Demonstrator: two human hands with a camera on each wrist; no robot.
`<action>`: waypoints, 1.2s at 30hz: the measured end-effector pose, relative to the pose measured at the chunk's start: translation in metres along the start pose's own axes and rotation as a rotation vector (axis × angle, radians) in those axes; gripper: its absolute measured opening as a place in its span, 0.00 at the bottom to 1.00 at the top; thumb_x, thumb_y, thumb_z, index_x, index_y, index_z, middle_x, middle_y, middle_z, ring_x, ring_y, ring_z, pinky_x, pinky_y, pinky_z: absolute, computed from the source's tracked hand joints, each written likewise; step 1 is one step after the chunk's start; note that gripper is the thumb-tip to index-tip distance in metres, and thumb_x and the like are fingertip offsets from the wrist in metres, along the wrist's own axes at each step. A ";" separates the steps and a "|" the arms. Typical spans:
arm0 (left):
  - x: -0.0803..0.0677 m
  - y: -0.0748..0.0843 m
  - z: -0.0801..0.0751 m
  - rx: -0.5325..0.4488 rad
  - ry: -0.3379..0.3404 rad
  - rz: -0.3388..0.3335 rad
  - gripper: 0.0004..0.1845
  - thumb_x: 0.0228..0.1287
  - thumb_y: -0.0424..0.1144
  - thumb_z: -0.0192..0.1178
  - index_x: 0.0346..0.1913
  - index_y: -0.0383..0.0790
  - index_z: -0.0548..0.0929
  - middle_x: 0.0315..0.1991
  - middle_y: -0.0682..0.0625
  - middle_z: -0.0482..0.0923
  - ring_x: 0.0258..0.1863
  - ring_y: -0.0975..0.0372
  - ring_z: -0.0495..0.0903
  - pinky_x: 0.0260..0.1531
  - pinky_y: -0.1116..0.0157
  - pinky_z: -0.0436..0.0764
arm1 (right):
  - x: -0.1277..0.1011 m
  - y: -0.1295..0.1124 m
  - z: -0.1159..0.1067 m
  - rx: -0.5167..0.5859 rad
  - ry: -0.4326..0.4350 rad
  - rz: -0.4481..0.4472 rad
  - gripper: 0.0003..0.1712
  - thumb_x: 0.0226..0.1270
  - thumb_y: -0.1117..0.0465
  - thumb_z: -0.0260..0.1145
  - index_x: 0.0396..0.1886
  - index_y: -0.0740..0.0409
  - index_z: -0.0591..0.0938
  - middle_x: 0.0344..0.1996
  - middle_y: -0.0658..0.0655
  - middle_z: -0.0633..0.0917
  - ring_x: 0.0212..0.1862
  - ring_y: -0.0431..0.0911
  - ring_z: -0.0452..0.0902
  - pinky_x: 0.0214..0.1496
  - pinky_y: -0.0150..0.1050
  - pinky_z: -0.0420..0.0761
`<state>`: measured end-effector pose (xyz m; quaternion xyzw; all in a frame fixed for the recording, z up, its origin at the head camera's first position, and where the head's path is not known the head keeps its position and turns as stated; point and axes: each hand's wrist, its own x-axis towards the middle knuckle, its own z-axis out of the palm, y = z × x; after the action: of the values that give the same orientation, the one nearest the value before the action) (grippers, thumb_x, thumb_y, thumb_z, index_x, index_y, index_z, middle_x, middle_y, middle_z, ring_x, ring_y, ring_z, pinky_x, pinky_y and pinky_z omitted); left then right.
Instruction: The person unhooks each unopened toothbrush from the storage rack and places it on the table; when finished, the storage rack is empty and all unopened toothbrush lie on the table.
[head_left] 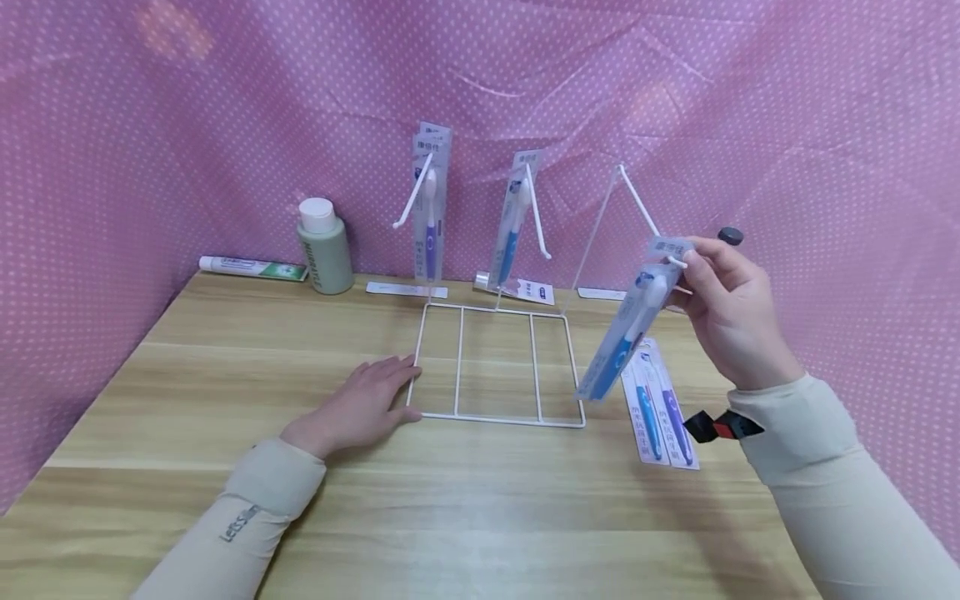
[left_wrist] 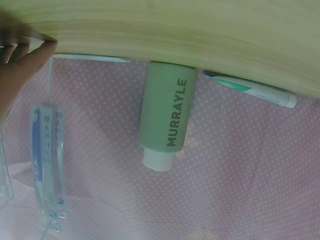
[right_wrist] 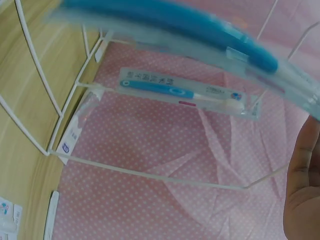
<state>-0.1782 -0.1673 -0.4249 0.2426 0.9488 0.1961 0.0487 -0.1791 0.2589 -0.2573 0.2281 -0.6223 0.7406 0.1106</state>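
Note:
My right hand point(head_left: 693, 265) pinches the top of a blue toothbrush pack point(head_left: 626, 333) at the tip of the right hook point(head_left: 637, 197) of a white wire rack point(head_left: 495, 418). The pack hangs tilted below my fingers. In the right wrist view it is a blur point(right_wrist: 175, 25) beside my hand point(right_wrist: 305, 190). My left hand point(head_left: 390, 387) lies flat on the table, fingers touching the rack base's front left corner; it also shows in the left wrist view point(left_wrist: 20, 65). Purple toothbrush packs point(head_left: 431, 208) hang on the left hook. One blue pack point(head_left: 513, 225) hangs on the middle hook.
Two more toothbrush packs point(head_left: 660, 412) lie on the wooden table point(head_left: 480, 517) right of the rack. A green bottle point(head_left: 325, 247) and a toothpaste tube point(head_left: 251, 267) stand at the back left. Pink dotted cloth walls in the table on three sides.

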 end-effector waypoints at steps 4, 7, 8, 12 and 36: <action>0.000 0.001 -0.002 0.004 0.010 0.004 0.38 0.73 0.53 0.66 0.77 0.34 0.71 0.82 0.38 0.63 0.80 0.39 0.62 0.80 0.34 0.57 | -0.010 -0.005 0.000 -0.020 -0.021 -0.013 0.14 0.83 0.70 0.56 0.59 0.68 0.82 0.47 0.57 0.90 0.43 0.44 0.87 0.46 0.36 0.88; -0.001 0.001 -0.002 0.005 0.011 0.007 0.38 0.73 0.52 0.66 0.77 0.33 0.71 0.81 0.37 0.63 0.80 0.39 0.63 0.80 0.34 0.58 | -0.014 -0.007 0.001 -0.014 -0.034 -0.026 0.15 0.83 0.71 0.55 0.60 0.68 0.82 0.47 0.57 0.91 0.43 0.44 0.88 0.45 0.35 0.89; -0.001 0.001 -0.003 0.003 0.011 0.007 0.38 0.73 0.52 0.66 0.77 0.33 0.71 0.81 0.37 0.64 0.80 0.39 0.63 0.80 0.34 0.58 | -0.014 -0.008 0.001 -0.014 -0.041 -0.029 0.15 0.83 0.71 0.55 0.60 0.67 0.82 0.47 0.56 0.91 0.43 0.44 0.88 0.44 0.35 0.90; -0.001 0.001 -0.002 0.001 0.005 0.004 0.38 0.73 0.52 0.66 0.77 0.33 0.71 0.81 0.37 0.63 0.80 0.38 0.63 0.80 0.34 0.58 | -0.016 -0.010 0.001 -0.011 -0.067 -0.042 0.15 0.83 0.70 0.55 0.61 0.66 0.82 0.48 0.55 0.91 0.40 0.43 0.90 0.39 0.36 0.91; 0.000 0.002 -0.002 -0.008 0.003 0.007 0.38 0.74 0.52 0.66 0.77 0.34 0.71 0.82 0.37 0.62 0.80 0.39 0.62 0.80 0.33 0.56 | -0.016 -0.039 -0.066 0.102 -0.035 -0.048 0.18 0.80 0.79 0.51 0.63 0.80 0.78 0.46 0.64 0.91 0.38 0.49 0.91 0.34 0.35 0.91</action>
<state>-0.1780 -0.1660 -0.4222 0.2455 0.9473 0.2003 0.0477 -0.1606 0.3324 -0.2394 0.2610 -0.5799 0.7645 0.1057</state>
